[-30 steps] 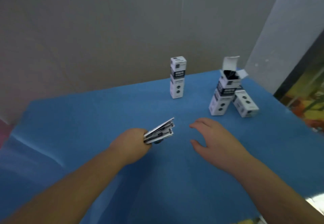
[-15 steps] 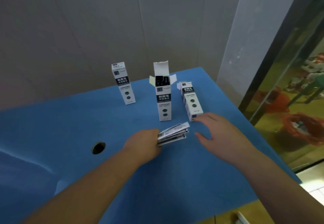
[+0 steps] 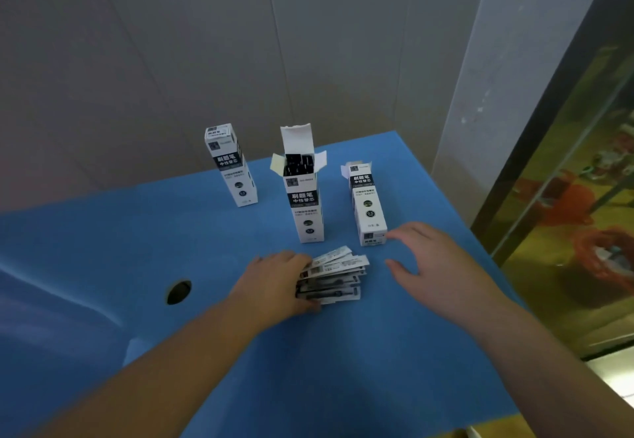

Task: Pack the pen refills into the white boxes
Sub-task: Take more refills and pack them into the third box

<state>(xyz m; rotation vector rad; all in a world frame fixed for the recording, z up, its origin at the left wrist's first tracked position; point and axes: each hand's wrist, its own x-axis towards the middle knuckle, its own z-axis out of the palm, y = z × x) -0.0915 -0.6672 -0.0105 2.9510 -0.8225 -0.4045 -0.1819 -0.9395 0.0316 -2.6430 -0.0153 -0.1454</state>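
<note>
My left hand (image 3: 274, 283) grips a bundle of wrapped pen refills (image 3: 334, 278) lying on the blue table (image 3: 103, 249). Just behind the bundle stands a white box (image 3: 303, 194) with its top flaps open and dark refills inside. A shut white box (image 3: 231, 166) stands further left. A third white box (image 3: 367, 204) lies flat on the right, flap end away from me. My right hand (image 3: 435, 259) hovers with spread fingers beside the lying box, fingertips near its near end, holding nothing.
A round hole (image 3: 178, 292) opens in the table left of my left hand. A grey wall stands close behind the boxes. The table's right edge (image 3: 480, 249) drops beside a glass pane with coloured objects beyond.
The view swung right and down. My left hand brought the refill bundle to the table in front of the open box. My right hand moved up beside the lying box.
</note>
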